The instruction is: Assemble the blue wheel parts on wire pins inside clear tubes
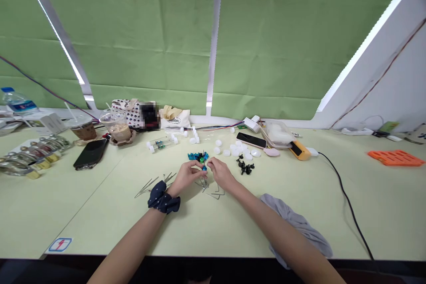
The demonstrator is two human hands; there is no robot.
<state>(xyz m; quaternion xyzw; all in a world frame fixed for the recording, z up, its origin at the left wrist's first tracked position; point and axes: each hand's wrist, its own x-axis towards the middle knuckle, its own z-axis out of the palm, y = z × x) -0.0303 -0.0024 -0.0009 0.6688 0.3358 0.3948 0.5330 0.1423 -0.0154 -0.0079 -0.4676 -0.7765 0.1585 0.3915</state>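
Between thumb and fingers, my left hand (187,176) pinches a small shiny blue piece (204,168) with a thin metal rod standing up through it. Close on its right, my right hand (222,174) has its fingertips pressed together; whatever they grip is too small to make out. Just behind the hands lies a heap of small blue parts (194,156), with a green piece (201,159) beside it. Thin bent metal rods (217,194) rest under and in front of the hands, and more straight rods (144,187) lie left of my left wrist.
Black plastic pieces (245,167) and white round caps (234,151) lie to the right. Clear capped tubes (162,143), a phone (251,140) and iced drinks (120,132) stand or lie farther back. A grey cloth (296,226) sits beneath my right forearm.
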